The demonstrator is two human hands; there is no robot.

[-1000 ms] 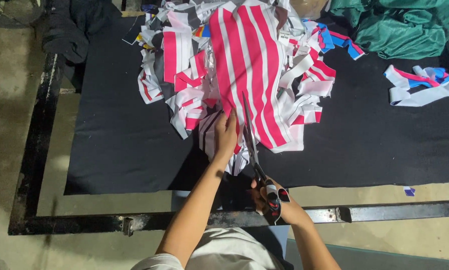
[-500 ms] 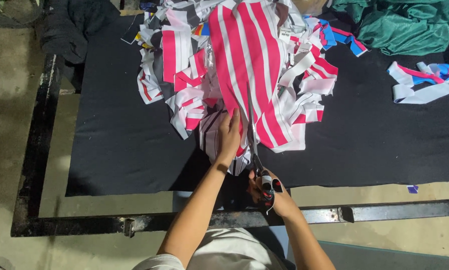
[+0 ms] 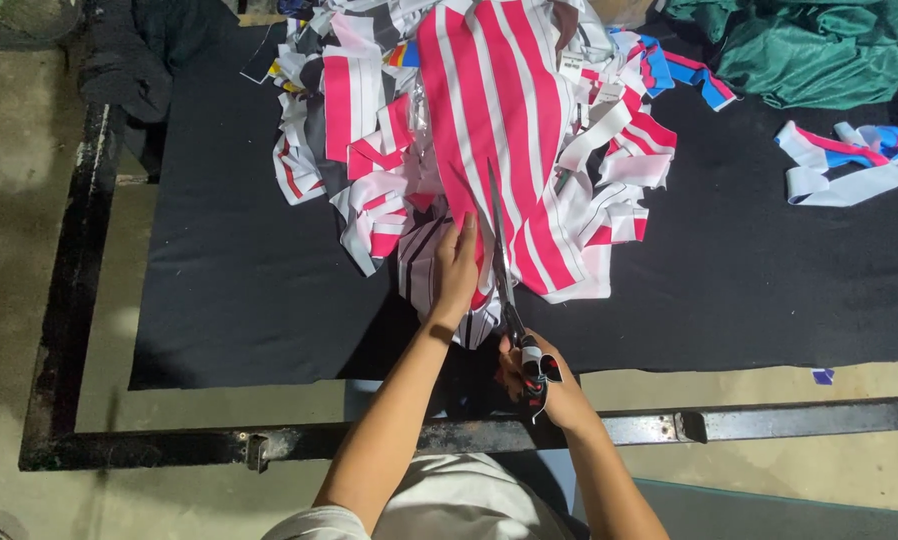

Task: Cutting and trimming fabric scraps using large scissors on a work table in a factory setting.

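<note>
Since the earlier frame, the scissors (image 3: 504, 270) have pushed farther into the pink-and-white striped cloth (image 3: 499, 130), which lies on the black table cover (image 3: 239, 280). Just left of the blades, the left hand (image 3: 456, 272) presses the cloth flat, fingers together. Nearer, the right hand (image 3: 539, 380) grips the handles, fingers curled through the loops.

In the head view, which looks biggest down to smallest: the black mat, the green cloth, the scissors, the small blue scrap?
1. black mat
2. green cloth, partly cut off by the frame
3. scissors
4. small blue scrap

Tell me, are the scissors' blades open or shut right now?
Open: the scissors show two blades parted in a narrow V over the striped fabric.
</note>
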